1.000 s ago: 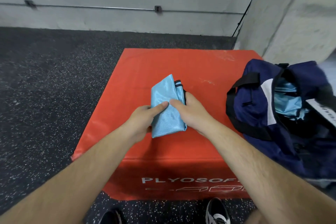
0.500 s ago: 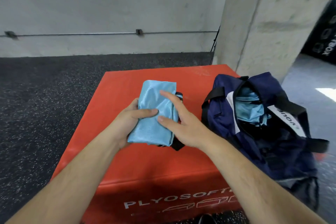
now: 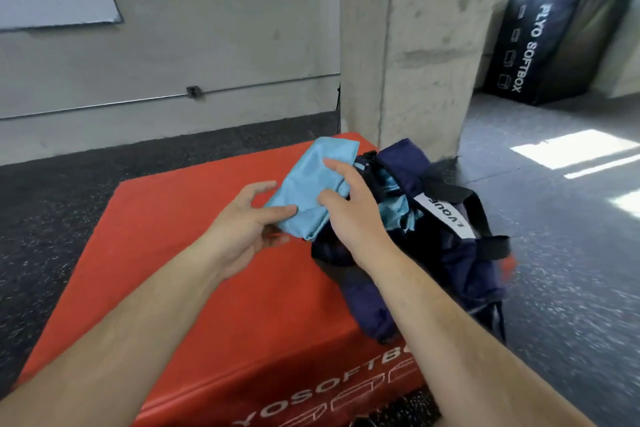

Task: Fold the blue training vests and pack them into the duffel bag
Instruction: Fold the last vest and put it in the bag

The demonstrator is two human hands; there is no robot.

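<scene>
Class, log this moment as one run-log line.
right hand: grips folded blue vest | left hand: touches its edge | duffel bag: open, packed vests inside

shiny cloth vest (image 3: 313, 184), smooth vinyl box (image 3: 180, 253)

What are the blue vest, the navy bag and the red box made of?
The vest looks like thin synthetic fabric, perhaps polyester: slight sheen, soft folds. The duffel bag seems to be matte navy woven cloth, likely nylon; it slumps. The red box is probably foam under smooth vinyl: faintly glossy skin, printed lettering.
</scene>
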